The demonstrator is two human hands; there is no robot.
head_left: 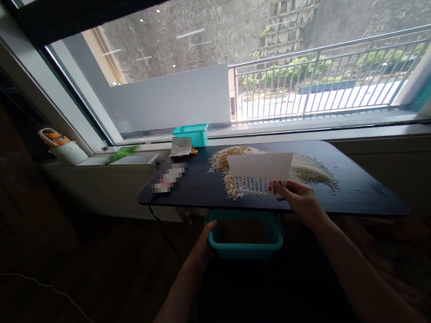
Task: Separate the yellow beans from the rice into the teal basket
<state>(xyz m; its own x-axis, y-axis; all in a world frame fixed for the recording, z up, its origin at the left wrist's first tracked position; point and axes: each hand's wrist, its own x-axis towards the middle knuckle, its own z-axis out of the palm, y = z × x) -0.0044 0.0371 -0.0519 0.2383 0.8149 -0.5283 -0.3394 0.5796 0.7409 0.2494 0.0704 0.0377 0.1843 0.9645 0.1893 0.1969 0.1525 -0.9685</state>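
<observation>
My right hand (297, 197) pinches the lower right corner of a flat white slotted card (261, 167), comb-like along its lower edge. The card stands tilted above the dark table (356, 179), in front of yellow corn kernels (233, 155) and a pile of white rice grains (310, 171). Below the table's front edge, a teal plastic bin (246, 252) holds a layer of brownish grains (242, 231). My left hand (206, 240) grips the bin's left rim, thumb on top. The card hides part of the grain.
At the table's back left stand a second teal bin (194, 135) and a white paper (181, 146). A blurred-out item (169, 178) lies at the left edge. A radiator (116, 190) and a white pot (68, 153) are further left. The window runs behind the table.
</observation>
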